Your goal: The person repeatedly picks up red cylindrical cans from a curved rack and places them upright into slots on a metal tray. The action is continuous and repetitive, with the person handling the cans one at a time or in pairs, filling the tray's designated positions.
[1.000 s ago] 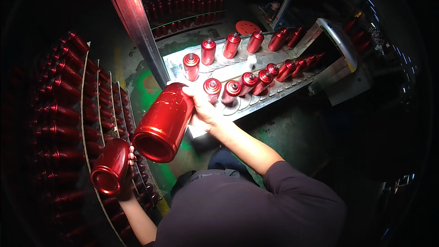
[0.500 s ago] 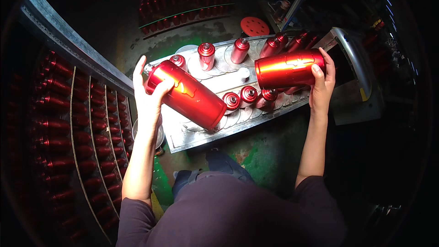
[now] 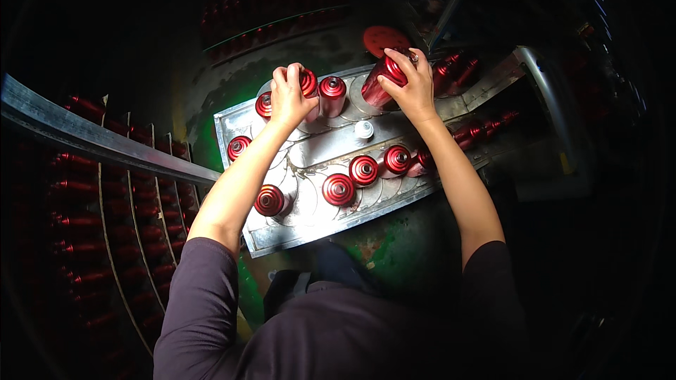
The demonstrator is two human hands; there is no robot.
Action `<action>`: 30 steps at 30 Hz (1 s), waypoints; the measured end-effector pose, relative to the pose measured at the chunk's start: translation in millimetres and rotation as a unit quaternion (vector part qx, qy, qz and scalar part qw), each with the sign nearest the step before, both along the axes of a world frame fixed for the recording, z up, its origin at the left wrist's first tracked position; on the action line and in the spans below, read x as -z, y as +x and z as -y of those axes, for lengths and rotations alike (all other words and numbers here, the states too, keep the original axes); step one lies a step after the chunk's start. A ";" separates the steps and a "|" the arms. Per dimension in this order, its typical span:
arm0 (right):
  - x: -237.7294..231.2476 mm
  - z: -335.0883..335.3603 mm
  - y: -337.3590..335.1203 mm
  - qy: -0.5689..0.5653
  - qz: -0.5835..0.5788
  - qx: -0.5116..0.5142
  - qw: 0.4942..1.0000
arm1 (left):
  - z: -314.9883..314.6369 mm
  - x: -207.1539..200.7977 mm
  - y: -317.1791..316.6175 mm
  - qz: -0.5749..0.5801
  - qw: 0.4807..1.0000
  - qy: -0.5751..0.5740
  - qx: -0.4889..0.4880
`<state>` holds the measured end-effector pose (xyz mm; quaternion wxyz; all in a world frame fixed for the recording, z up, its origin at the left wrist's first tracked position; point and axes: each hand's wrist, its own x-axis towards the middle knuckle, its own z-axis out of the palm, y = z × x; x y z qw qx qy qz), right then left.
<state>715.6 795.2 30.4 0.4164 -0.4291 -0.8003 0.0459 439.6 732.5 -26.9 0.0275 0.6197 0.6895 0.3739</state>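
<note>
My left hand [image 3: 289,98] is wrapped around the shoulder of a glossy red bottle [image 3: 308,82] at the far row of a metal conveyor. Its fingers hide much of that bottle. To the right, my right hand [image 3: 412,84] grips another red bottle [image 3: 380,86] from above, which leans slightly. Between the two hands a red bottle [image 3: 332,90] stands upright. On the conveyor [image 3: 303,229], round plates carry more red bottles: one [image 3: 264,105] left of my left hand, one [image 3: 239,147] by the left end, and several [image 3: 339,189] along the near side.
A white-topped post [image 3: 363,129] rises from the conveyor's middle strip. Racks of red bottles [image 3: 88,218] stand at the left behind a metal rail [image 3: 105,137]. A red round stool [image 3: 384,36] is beyond the conveyor. A curved metal frame [image 3: 553,105] borders the right end.
Both hands have moved from holding red bottles raised and tilted near me to gripping red bottles at the conveyor's far row. My view has shifted, and more bottles at the left end show.
</note>
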 end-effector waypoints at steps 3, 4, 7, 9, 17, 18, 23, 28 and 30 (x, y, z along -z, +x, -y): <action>36.6 -23.4 -35.5 -0.026 0.041 -0.012 0.999 | -11.0 31.7 -14.9 -0.025 0.999 -0.019 -0.006; 48.3 -29.9 -46.7 -0.036 0.052 -0.017 0.998 | -13.7 40.2 -20.2 -0.032 0.999 -0.033 -0.006; 80.6 -47.7 -76.7 -0.040 0.089 -0.026 0.995 | -21.5 60.8 -33.8 -0.075 0.995 -0.048 -0.041; 99.2 -58.6 -88.9 -0.056 0.099 -0.023 0.993 | -28.2 71.7 -39.0 -0.109 0.990 -0.074 -0.049; 161.8 -76.5 -138.0 -0.138 0.135 -0.036 0.981 | -13.9 99.6 -68.8 -0.215 0.949 -0.200 -0.116; 167.7 -71.6 -143.9 -0.137 0.132 -0.044 0.981 | -4.6 102.4 -72.6 -0.228 0.941 -0.212 -0.133; 168.6 -48.0 -168.3 -0.214 0.219 -0.027 0.952 | 25.9 101.5 -86.9 -0.221 0.926 -0.255 -0.171; 132.3 -29.4 -168.5 -0.246 0.224 -0.069 0.940 | 43.3 56.3 -63.9 -0.190 0.923 -0.282 -0.179; 111.2 -21.2 -148.4 -0.244 0.162 -0.099 0.951 | 53.8 29.0 -35.9 -0.166 0.946 -0.229 -0.158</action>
